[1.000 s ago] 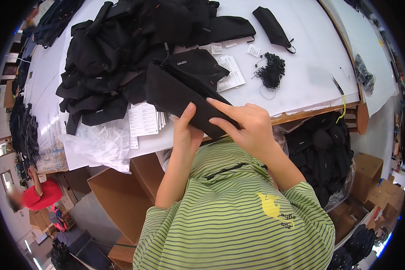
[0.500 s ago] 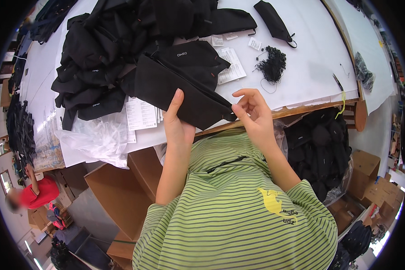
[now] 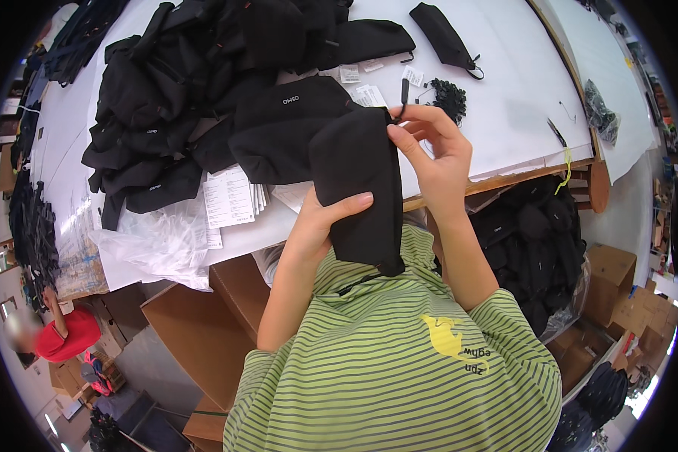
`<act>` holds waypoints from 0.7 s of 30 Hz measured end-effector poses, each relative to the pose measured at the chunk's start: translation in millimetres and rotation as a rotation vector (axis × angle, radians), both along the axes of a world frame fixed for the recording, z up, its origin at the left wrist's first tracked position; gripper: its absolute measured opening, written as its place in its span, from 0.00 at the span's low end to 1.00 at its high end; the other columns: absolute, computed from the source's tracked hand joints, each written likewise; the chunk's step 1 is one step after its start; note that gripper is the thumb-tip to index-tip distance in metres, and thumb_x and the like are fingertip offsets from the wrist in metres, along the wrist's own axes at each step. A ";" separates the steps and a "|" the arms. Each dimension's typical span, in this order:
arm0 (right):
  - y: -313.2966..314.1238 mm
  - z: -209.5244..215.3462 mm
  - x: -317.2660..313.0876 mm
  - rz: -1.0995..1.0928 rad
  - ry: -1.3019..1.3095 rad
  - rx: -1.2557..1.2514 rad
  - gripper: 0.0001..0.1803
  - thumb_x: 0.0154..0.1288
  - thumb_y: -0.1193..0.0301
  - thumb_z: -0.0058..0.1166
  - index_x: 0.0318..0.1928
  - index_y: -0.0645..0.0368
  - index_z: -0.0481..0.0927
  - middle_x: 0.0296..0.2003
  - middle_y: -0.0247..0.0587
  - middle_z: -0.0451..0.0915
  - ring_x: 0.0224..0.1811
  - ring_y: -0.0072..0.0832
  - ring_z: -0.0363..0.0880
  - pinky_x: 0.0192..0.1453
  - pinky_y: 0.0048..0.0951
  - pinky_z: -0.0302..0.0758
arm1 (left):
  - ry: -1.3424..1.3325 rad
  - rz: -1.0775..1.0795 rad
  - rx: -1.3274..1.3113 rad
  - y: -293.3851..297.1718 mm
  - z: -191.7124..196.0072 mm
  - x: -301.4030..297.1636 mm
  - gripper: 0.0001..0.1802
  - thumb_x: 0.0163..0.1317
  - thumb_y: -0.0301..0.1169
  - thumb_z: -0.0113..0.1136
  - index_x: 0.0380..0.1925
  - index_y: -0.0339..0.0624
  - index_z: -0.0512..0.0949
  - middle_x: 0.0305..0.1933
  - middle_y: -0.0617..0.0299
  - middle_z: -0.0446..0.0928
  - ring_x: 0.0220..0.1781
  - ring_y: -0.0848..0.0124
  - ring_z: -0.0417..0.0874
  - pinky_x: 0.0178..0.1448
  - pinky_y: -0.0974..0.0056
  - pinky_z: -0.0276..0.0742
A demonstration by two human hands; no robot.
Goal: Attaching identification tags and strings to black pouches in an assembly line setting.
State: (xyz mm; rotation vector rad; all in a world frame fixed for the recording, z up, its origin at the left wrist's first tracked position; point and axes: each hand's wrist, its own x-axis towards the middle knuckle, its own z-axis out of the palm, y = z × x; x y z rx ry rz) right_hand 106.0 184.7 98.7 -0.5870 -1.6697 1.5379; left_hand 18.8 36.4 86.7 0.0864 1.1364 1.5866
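Note:
A black fabric zip pouch (image 3: 358,177) stands on end in front of my chest, its lower end close to my striped shirt. My left hand (image 3: 320,222) is closed round its left side, thumb across the front face. At the pouch's top right corner, my right hand (image 3: 438,147) pinches with thumb and forefinger at a thin black zipper pull (image 3: 404,94), which sticks up above the fingertips. Just behind lies another black pouch (image 3: 279,124) with small white lettering, partly covered by the held one.
A heap of black pouches (image 3: 147,98) covers the table's left and back. Printed white slips (image 3: 230,200) and a clear plastic bag (image 3: 162,252) lie near the front edge. Black cords (image 3: 450,98) and thread snips (image 3: 556,134) sit right. A cardboard box (image 3: 196,324) stands below; a person in red (image 3: 71,337) is far left.
The pouch has swung from lying slanted over the table to standing upright, nearer my body. My right hand has risen to its top corner and now pinches the zipper pull.

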 end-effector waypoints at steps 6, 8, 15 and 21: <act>1.4 1.7 3.7 -0.028 -0.101 0.261 0.06 0.53 0.75 0.64 0.33 0.57 0.82 0.29 0.28 0.80 0.26 0.16 0.72 0.29 0.19 0.63 | 0.001 0.147 -0.011 5.2 3.8 2.6 0.26 0.50 0.28 0.69 0.49 0.32 0.73 0.45 0.57 0.78 0.43 0.70 0.80 0.49 0.68 0.76; -3.6 6.3 6.5 0.116 -0.083 0.256 0.06 0.52 0.75 0.65 0.32 0.57 0.83 0.28 0.27 0.78 0.27 0.17 0.70 0.28 0.19 0.62 | -0.017 0.210 -0.018 7.8 -3.1 -1.2 0.25 0.50 0.27 0.68 0.49 0.32 0.74 0.45 0.58 0.78 0.43 0.70 0.81 0.49 0.68 0.77; -5.8 17.9 7.9 0.018 -0.133 0.334 0.06 0.50 0.74 0.66 0.31 0.57 0.82 0.26 0.28 0.77 0.25 0.17 0.69 0.25 0.20 0.61 | -0.027 0.013 0.090 -2.3 -3.0 -15.1 0.23 0.51 0.26 0.67 0.49 0.33 0.74 0.44 0.58 0.79 0.43 0.69 0.81 0.47 0.69 0.78; -22.4 18.3 9.2 0.130 -0.186 0.435 0.06 0.51 0.75 0.65 0.30 0.60 0.81 0.27 0.32 0.77 0.25 0.21 0.71 0.25 0.21 0.63 | -0.124 0.261 0.086 -0.5 -8.8 -16.9 0.23 0.54 0.28 0.65 0.50 0.33 0.73 0.43 0.59 0.80 0.41 0.70 0.83 0.46 0.69 0.79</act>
